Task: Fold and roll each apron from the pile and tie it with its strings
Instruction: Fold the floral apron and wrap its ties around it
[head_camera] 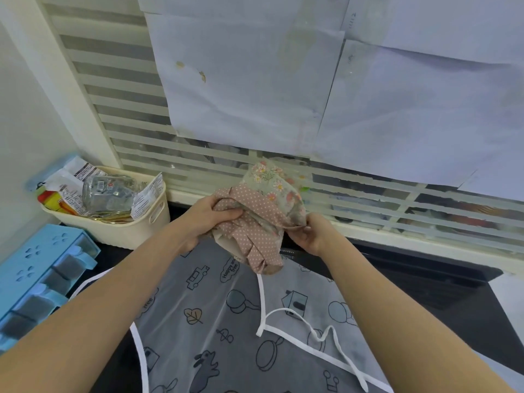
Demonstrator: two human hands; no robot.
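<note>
- A bunched apron (259, 219) of pink polka-dot and floral cloth is held up in the air, in front of the striped window blind (119, 120) and above the counter.
- The left side of the bundle is gripped by the left hand (211, 215); its fingers are curled together and clamped on the dotted cloth.
- The right edge of the bundle is pinched by the right hand (310, 235), with thumb and fingers closed on a fold of the fabric.
- A pleated dotted part of the apron is seen hanging down below the two hands.
- A second apron (215, 313), grey with printed cars, leaves, houses and rabbits, is spread flat on the dark counter (425, 282) beneath the held bundle.
- Its white strings (312, 329) are laid loose across the right part of the grey cloth.
- A cream plastic basket (153, 222) filled with packets and a clear bag is set at the left, against the blind.
- A light blue drawer rack (37, 282) is placed at the far left edge, near the basket.
- Sheets of white paper (283, 80) are fixed over the upper part of the blind.
</note>
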